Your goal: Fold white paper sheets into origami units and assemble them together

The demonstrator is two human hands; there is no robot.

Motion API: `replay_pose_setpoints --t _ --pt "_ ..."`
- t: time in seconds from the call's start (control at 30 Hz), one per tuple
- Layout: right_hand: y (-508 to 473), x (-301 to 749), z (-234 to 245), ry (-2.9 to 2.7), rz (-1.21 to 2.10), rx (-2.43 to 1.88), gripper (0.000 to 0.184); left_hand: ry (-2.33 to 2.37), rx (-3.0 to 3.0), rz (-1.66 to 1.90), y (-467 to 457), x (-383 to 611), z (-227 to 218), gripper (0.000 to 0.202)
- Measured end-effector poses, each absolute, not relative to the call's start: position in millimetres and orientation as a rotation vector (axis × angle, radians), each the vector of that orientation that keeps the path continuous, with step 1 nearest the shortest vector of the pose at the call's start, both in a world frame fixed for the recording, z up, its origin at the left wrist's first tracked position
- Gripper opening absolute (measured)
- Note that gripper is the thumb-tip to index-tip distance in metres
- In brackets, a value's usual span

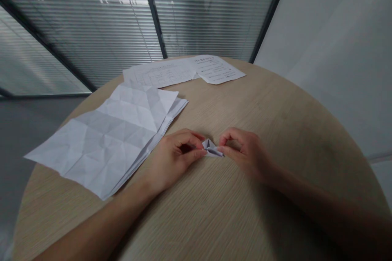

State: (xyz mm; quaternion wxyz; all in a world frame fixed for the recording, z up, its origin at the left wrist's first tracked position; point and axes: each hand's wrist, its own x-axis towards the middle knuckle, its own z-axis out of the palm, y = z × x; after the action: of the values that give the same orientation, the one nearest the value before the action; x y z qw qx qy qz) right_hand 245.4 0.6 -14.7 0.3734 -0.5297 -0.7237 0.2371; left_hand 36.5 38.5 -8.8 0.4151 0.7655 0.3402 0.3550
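1. A small, sharply folded piece of white paper [210, 147] was on the round, pale wood-grain table [294, 118], between the person's two bare hands.
2. The left hand [180, 151] pinched the folded piece's left side between thumb and fingertips, the other fingers curled behind.
3. The right hand [248, 149] gripped the opposite side, thumb and index finger closed on its right end; the remaining fingers were bent inward, their exact placement impossible to tell.
4. The piece showed a raised, pointed fold in the middle, with a flatter part toward the right hand; its finer folds were too small to tell.
5. Left of the left hand, a large white paper sheet covered in crossing creases [122, 130] lay over a stack of plain white paper [180, 106], one corner jutting past the table's edge.
6. Toward the far edge lay white sheets with dark print [217, 69].
7. Beyond the table hung grey horizontal slatted blinds [211, 16].
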Motion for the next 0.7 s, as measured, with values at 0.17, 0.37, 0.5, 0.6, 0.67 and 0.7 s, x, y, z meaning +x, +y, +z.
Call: replay_pose_setpoints --t 0.17,0.37,0.5,0.6,0.67,0.7 --pt "2.1 270.1 -17.4 -1.873 0.462 -1.412 0.011 1.037 1.807 0.903 47.4 28.1 -5.2 0.011" --pt "3.7 295.6 -9.3 -2.07 0.21 -1.444 0.012 1.261 2.05 0.752 57.8 12.5 7.0 0.012" --pt "3.3 298.6 -3.3 -2.163 0.173 -1.483 0.014 1.236 2.275 0.649 59.6 7.2 15.1 0.012" --pt "2.6 297.6 -3.0 -2.188 0.171 -1.483 0.014 1.21 2.389 0.616 60.4 5.7 19.1 0.012" --pt "2.2 297.2 -3.7 -2.19 0.173 -1.481 0.014 1.196 2.42 0.589 61.3 5.0 20.6 0.013" --pt "2.0 297.1 -4.2 -2.186 0.177 -1.477 0.013 1.193 2.423 0.58 61.7 4.7 21.1 0.013"
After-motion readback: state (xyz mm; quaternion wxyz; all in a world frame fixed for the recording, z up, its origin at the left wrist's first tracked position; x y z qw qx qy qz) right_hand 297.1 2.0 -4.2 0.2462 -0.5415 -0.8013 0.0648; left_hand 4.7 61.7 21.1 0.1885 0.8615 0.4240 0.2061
